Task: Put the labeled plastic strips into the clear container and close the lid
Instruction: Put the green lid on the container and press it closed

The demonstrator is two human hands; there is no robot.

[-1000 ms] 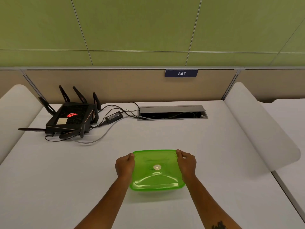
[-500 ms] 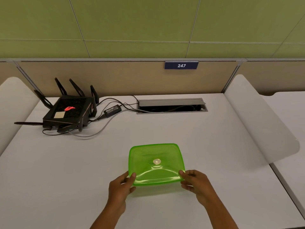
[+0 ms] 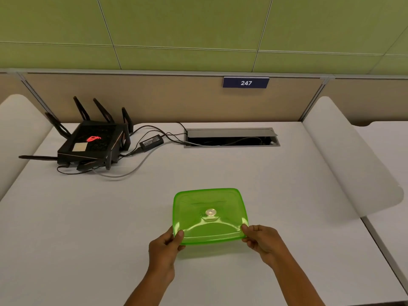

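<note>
- A green translucent lid [image 3: 209, 214] sits on the container on the white desk [image 3: 88, 228].
- The left hand [image 3: 164, 248] pinches the lid's near left corner; the right hand [image 3: 263, 241] pinches the near right corner.
- A small round disc [image 3: 210, 212] marks the lid's middle, with faint writing beside it, perhaps handwritten.
- A black router [image 3: 90, 143] stands at the far left, well apart.

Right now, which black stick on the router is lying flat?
The antenna poking out of the router toward the left. It lies level over the desk; the other antennas point upward.
</note>
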